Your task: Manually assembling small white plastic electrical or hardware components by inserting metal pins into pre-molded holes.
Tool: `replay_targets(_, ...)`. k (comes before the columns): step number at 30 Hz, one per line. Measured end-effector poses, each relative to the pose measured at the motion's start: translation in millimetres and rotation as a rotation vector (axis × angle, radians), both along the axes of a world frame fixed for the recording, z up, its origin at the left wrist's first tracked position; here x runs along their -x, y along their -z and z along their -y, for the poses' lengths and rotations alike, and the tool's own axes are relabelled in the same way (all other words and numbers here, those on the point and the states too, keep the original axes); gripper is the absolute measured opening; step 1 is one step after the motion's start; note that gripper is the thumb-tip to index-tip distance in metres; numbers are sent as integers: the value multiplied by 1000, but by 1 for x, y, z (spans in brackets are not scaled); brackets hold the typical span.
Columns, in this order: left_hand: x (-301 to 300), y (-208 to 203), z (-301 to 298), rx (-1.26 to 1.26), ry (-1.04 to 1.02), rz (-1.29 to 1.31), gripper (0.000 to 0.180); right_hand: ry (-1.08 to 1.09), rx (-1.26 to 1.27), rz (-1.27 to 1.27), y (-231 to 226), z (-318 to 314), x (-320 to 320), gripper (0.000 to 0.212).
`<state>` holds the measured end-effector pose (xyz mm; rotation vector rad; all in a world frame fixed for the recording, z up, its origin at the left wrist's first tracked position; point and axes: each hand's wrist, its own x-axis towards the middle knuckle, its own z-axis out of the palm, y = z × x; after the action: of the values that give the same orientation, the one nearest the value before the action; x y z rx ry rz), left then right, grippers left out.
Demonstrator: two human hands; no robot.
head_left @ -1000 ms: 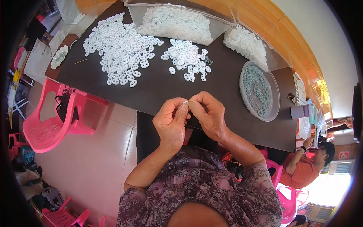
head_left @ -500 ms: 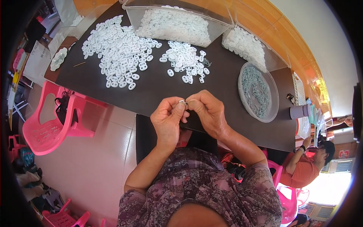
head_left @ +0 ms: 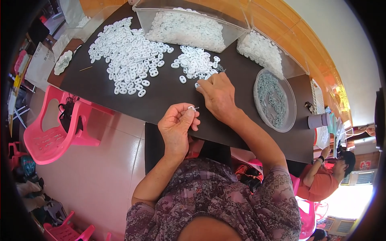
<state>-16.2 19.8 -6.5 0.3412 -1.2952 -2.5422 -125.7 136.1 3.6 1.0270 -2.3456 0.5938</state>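
My left hand is closed in a pinch above the table's near edge. Between its thumb and forefinger sits a small white plastic piece with a thin grey bit sticking out of it. Farther out, my right hand reaches down at the near right side of a small pile of white two-hole plastic pieces. Its thumb and forefinger close on one white piece at the pile's edge; the other fingers are partly hidden. Some small grey parts lie just beyond that hand.
A larger heap of white two-hole pieces spreads over the left of the dark table. Clear bins of white pieces stand behind. On the right are a round tub of grey parts and a purple cup. A pink chair stands left; another person sits right.
My right hand has left the left hand and moved forward to the small pile. The left hand stays nearly in place and keeps its white piece.
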Motion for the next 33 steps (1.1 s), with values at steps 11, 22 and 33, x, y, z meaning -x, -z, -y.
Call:
replay_targets(11, -2, 2, 1, -23, -3, -35, 10, -135, -136, -30, -1, 6, 0, 19)
replay_targets(22, -4, 0, 1, -46, -23, -70, 16, -170, 71, 332, -14, -8, -13, 21)
replay_targets(33, -8, -5, -2, 12, -4, -63, 18, -185, 631, 1388, -24, -20, -25, 14)
